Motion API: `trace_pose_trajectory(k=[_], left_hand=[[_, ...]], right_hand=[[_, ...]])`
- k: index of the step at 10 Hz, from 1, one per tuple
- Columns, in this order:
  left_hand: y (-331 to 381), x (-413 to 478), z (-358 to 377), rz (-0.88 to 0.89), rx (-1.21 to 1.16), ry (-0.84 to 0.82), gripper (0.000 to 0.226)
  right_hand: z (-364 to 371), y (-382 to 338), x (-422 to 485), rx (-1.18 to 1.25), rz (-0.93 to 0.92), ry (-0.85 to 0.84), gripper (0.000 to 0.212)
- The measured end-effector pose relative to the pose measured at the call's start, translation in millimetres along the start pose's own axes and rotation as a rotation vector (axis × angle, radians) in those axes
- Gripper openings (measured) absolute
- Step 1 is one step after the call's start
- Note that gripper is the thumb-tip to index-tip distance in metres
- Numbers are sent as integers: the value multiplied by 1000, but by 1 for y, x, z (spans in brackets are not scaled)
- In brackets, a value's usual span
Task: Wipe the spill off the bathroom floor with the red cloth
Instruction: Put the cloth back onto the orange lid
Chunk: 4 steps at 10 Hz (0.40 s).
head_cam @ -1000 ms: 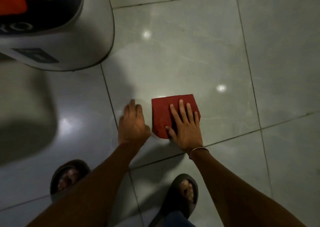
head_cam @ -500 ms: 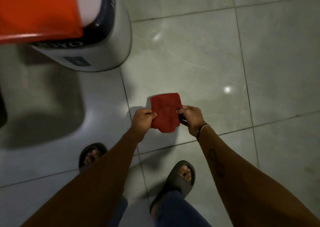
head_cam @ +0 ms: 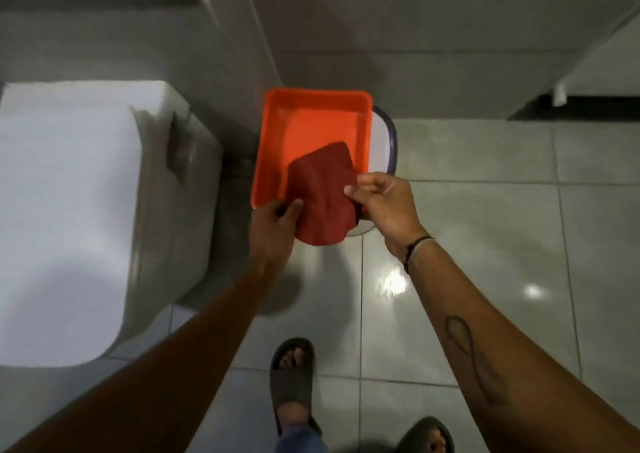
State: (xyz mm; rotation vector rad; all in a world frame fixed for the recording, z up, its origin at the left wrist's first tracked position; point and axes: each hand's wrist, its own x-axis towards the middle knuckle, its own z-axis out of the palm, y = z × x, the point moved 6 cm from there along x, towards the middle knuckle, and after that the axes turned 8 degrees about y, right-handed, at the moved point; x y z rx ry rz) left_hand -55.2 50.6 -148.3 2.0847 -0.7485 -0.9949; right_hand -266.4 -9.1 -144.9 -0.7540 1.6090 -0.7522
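1. Red cloth (head_cam: 322, 198) is held up in the air between both my hands, over the near edge of the orange tray (head_cam: 277, 134); its far end overlaps the tray's inside in this view, its lower end hangs past the tray's near rim.
2. My left hand (head_cam: 273, 224) is closed on the cloth's left edge, thumb on top, fingers under.
3. My right hand (head_cam: 384, 203) is pinching the cloth's right edge, fingertips (head_cam: 351, 191) curled onto the fabric; a dark band sits on that wrist.
4. Cloth looks folded or doubled and droops slack; cannot tell if it is wet.
5. Orange tray is rectangular and shallow, and sits on top of a white bin (head_cam: 381, 141) with a dark rim; the bin stands on the bathroom floor (head_cam: 485, 238).
6. White toilet (head_cam: 69, 210) is at left, lid down, just beside the tray and bin.
7. Floor is glossy grey tile with light glints near my right forearm; no clear spill readable from here.
8. My feet in dark slide sandals (head_cam: 292, 383) are at the bottom edge, on the tile.
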Motion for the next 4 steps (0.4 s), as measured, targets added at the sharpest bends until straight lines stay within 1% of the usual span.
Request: trace_pose_trajectory(k=[1, 2, 3, 4], left_hand=[[5, 67, -3, 22, 136, 29, 22], [0, 91, 6, 61, 341, 15, 25], [10, 86, 15, 159, 506, 4, 28], [39, 57, 7, 290, 547, 23, 24]], right_hand=[[45, -23, 51, -268, -48, 90, 22], [59, -9, 70, -409, -48, 147, 20], [47, -2, 69, -542, -56, 183, 26], [33, -18, 43, -570, -122, 167, 35]])
